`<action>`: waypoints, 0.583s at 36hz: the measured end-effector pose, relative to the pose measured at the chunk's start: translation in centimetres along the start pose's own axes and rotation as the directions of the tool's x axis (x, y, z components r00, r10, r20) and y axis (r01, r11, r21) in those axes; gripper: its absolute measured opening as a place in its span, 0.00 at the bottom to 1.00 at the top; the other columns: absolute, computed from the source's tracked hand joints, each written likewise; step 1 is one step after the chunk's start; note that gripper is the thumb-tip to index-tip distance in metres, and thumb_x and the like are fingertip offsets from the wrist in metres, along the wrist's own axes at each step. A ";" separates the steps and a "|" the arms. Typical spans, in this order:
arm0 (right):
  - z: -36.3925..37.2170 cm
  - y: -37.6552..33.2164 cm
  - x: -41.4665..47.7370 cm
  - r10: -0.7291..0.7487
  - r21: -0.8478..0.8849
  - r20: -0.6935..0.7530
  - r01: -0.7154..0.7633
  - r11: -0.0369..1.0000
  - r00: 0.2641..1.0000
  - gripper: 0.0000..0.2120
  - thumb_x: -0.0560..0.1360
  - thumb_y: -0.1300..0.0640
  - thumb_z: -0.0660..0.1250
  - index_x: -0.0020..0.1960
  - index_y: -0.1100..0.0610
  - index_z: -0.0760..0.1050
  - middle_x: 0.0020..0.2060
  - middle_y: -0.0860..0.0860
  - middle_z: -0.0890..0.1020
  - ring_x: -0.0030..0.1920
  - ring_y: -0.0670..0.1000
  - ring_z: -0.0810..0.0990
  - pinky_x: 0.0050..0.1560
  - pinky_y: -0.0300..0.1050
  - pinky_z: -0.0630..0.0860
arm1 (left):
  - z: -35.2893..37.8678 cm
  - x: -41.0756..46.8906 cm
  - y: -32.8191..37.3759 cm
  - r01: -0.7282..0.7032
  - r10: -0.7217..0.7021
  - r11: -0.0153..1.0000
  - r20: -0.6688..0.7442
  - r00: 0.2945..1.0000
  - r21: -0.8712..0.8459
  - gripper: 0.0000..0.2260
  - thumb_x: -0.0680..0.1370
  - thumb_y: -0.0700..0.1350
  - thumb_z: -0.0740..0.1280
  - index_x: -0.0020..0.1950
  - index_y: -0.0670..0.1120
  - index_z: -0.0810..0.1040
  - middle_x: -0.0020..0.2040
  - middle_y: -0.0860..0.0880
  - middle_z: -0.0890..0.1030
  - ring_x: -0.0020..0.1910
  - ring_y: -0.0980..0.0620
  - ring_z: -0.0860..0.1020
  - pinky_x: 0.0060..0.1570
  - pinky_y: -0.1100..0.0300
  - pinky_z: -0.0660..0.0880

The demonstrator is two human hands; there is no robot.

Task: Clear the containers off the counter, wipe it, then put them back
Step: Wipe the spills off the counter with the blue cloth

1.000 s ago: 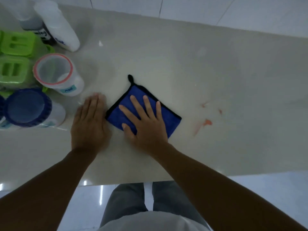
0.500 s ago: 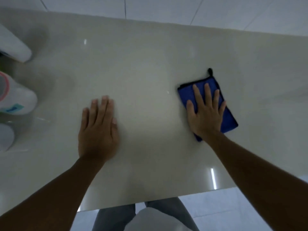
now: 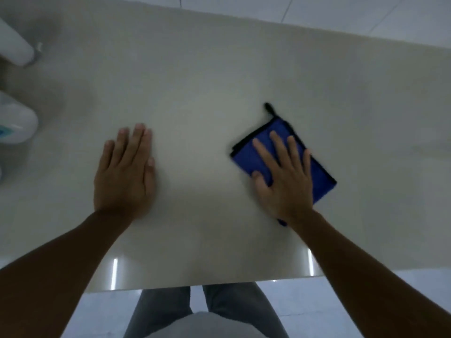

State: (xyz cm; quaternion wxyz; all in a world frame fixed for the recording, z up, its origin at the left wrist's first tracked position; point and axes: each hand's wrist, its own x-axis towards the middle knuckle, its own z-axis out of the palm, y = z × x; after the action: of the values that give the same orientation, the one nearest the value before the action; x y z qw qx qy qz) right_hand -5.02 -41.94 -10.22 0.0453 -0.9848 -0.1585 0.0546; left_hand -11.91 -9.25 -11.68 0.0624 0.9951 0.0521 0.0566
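The cloth (image 3: 246, 159), blue with a black edge and a small black loop at its upper corner, lies folded on the counter (image 3: 219, 81) right of the frame's centre, turned so that its corners point up, down, left and right. The right hand (image 3: 284, 178) lies flat on top of it, palm down, fingers spread and pointing toward the upper left of the frame, the thumb on the cloth's lower left part; it presses the cloth rather than gripping it, and a blue corner shows just below the wrist. The cloth's outline is smeared by blur. The left hand (image 3: 124, 170) lies flat on the bare counter left of centre, palm down, fingers held close together and pointing up the frame, holding nothing and well apart from the right hand and the cloth. Both forearms run in from the bottom corners. The counter is pale and glossy, with two short bright reflections near its lower edge. At the far left edge of the frame two white containers are partly cut off: one (image 3: 14, 48) in the upper left, leaning in the wide-angle view, and another (image 3: 15, 124) below it with a blue-green mark on its label. Beyond the counter's upper edge and below its lower edge is pale tiled floor (image 3: 366, 15), and the person's grey trousers (image 3: 158, 311) show at bottom centre.
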 end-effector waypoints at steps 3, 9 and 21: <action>-0.6 1.5 4.7 0.222 -0.008 0.033 -0.222 0.975 0.975 0.33 0.79 0.36 0.49 0.83 0.38 0.46 0.84 0.48 0.50 0.84 0.60 0.47 0.80 0.69 0.47 | 0.0 0.1 0.0 0.007 -0.006 1.000 0.007 1.000 -0.017 0.25 0.83 0.48 0.50 0.81 0.46 0.58 0.82 0.47 0.59 0.81 0.42 0.57 0.79 0.44 0.54; -0.3 -4.1 8.8 0.263 -0.038 0.057 -0.261 0.965 0.963 0.33 0.82 0.36 0.46 0.83 0.39 0.38 0.84 0.48 0.42 0.83 0.61 0.41 0.80 0.68 0.41 | 0.0 0.2 -0.2 -0.004 0.004 0.999 0.002 1.000 -0.033 0.25 0.83 0.48 0.50 0.81 0.45 0.59 0.82 0.46 0.59 0.81 0.42 0.57 0.79 0.44 0.54; 1.9 -9.1 -5.8 -0.170 -0.010 0.024 0.170 0.985 0.985 0.32 0.79 0.39 0.57 0.82 0.41 0.56 0.83 0.49 0.55 0.83 0.59 0.51 0.79 0.68 0.51 | -0.2 -0.3 -1.4 -0.031 0.025 0.985 -0.033 0.999 -0.167 0.29 0.78 0.45 0.52 0.80 0.42 0.60 0.81 0.43 0.61 0.80 0.42 0.59 0.79 0.46 0.56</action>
State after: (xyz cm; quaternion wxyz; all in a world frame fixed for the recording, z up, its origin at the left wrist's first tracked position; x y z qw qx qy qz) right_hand -13.53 -35.05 -10.58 0.0422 -0.9673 -0.2428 0.0607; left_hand -12.40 -7.91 -11.75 0.1442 0.9860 0.0342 0.0770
